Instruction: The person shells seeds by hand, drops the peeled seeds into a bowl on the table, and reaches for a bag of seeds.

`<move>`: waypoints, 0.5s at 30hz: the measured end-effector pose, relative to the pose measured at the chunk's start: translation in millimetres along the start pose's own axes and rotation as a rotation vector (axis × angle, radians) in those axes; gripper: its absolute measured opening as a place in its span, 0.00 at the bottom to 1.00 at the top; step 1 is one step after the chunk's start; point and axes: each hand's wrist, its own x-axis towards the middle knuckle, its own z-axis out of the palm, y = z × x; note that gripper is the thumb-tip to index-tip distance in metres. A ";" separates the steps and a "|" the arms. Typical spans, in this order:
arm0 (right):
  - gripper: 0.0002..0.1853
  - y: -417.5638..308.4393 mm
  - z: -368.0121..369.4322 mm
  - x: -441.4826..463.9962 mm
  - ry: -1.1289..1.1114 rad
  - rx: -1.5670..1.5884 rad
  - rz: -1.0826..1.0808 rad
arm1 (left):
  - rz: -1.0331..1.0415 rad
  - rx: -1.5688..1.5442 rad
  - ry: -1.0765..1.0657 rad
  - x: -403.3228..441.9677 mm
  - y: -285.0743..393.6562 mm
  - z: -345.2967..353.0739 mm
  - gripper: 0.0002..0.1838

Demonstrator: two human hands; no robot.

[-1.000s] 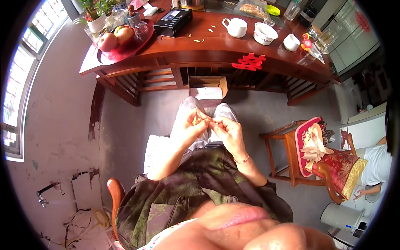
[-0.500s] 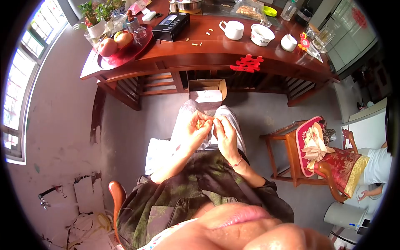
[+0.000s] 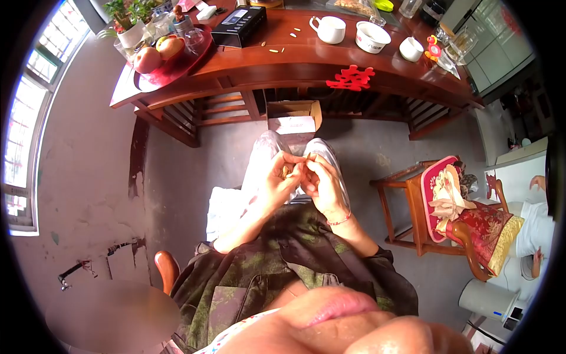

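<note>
My left hand [image 3: 282, 184] is closed above my lap, its fingers curled around some small yellow-brown pieces [image 3: 287, 171] that look like nuts or pods. My right hand [image 3: 323, 184] is beside it, with thumb and fingers pinched together. The fingertips of both hands meet over my knees, and a tiny piece may be between them, too small to name. A red string bracelet [image 3: 339, 220] circles my right wrist. Beneath the hands are my light trousers [image 3: 259, 156].
Ahead stands a dark red wooden table [image 3: 236, 65] with a white mug [image 3: 328, 29], a white bowl [image 3: 371, 37], a black box [image 3: 240, 26] and a fruit tray [image 3: 203, 56]. An open carton [image 3: 295, 124] is below. At right are a chair [image 3: 407, 203] and another person [image 3: 533, 227].
Both hands have risen slightly in view and are closer together, fingertips meeting. The table sits higher in view. The other person's hand at right has moved, and a blurred patch appears at lower left.
</note>
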 end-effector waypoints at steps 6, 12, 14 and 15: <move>0.10 -0.5 -6.8 3.7 -0.055 -0.056 0.010 | 0.045 0.149 -0.020 0.3 -2.4 -7.2 0.04; 0.11 -3.7 -7.5 1.5 -0.056 -0.124 0.021 | 0.031 0.150 -0.012 -0.1 4.4 -7.3 0.05; 0.11 -8.8 -3.3 2.0 -0.062 -0.167 0.019 | 0.031 0.088 -0.001 3.3 0.2 -6.2 0.04; 0.11 -8.3 -3.3 1.8 -0.068 -0.177 0.007 | 0.004 0.032 0.024 2.8 0.6 -5.2 0.04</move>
